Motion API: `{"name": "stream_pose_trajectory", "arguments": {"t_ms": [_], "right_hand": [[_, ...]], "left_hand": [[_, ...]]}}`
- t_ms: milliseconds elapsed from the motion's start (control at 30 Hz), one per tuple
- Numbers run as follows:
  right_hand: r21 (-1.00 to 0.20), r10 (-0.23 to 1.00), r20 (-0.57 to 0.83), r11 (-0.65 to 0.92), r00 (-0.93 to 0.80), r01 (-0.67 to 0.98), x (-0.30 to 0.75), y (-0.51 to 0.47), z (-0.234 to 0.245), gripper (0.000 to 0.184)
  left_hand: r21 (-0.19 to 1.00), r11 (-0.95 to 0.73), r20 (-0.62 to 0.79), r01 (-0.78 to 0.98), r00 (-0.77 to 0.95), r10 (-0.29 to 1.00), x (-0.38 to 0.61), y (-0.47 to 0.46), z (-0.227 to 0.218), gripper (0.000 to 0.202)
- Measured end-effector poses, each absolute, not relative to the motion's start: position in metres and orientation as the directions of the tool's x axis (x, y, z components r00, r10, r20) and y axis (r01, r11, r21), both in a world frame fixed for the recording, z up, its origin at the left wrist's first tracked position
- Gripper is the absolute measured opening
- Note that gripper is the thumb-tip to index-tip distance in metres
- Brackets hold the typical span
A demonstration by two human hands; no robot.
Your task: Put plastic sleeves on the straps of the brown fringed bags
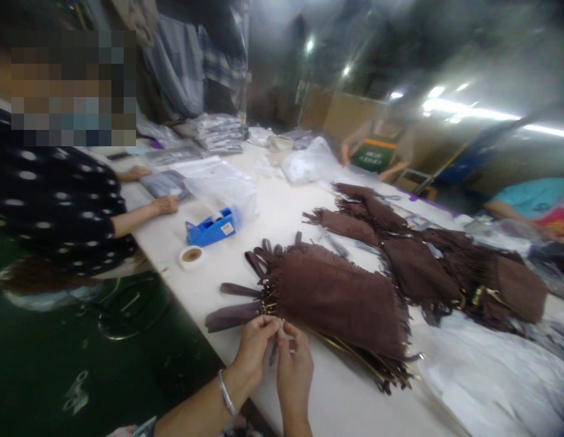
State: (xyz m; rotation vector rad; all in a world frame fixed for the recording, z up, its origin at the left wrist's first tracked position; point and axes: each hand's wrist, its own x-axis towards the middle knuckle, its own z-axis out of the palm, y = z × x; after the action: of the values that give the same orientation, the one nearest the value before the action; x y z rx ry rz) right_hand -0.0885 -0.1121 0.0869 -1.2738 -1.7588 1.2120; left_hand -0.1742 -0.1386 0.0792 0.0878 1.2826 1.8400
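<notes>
My left hand [253, 347], with a silver bangle at its wrist, pinches thumb against fingers. Close against it, my right hand [295, 363] is closed in a pinch too. The fingertips of both meet over something small that I cannot make out. Just beyond them lies a stack of brown fringed pouches [336, 297] with gold zips along the edges. Dark wrist straps [234, 315] with metal clasps stick out from the stack's left side, near my left hand.
A blue tape dispenser [212, 227] and a tape roll [190, 257] stand on the white table [277, 212]. More brown pouches [418, 267] lie at the right, near clear plastic bags [495, 370]. At left, a co-worker's hand [166, 204] rests by a grey packed item [163, 184]. Other people sit farther back.
</notes>
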Motion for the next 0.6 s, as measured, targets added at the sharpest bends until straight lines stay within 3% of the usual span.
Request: {"name": "stream_pose_trajectory", "arguments": {"t_ms": [333,600], "right_hand": [[-0.929,0.941,-0.124,0.002,-0.316,0.37,-0.088,-0.112,0.08,0.034],[-0.981,0.92,-0.181,-0.144,-0.346,0.129,-0.086,-0.103,0.064,0.038]], "left_hand": [[0.751,-0.015,-0.461,-0.66,-0.54,0.704,-0.183,-0.14,0.08,0.019],[0.733,0.186,-0.564,-0.654,-0.431,0.704,-0.198,-0.147,0.086,0.023]]}}
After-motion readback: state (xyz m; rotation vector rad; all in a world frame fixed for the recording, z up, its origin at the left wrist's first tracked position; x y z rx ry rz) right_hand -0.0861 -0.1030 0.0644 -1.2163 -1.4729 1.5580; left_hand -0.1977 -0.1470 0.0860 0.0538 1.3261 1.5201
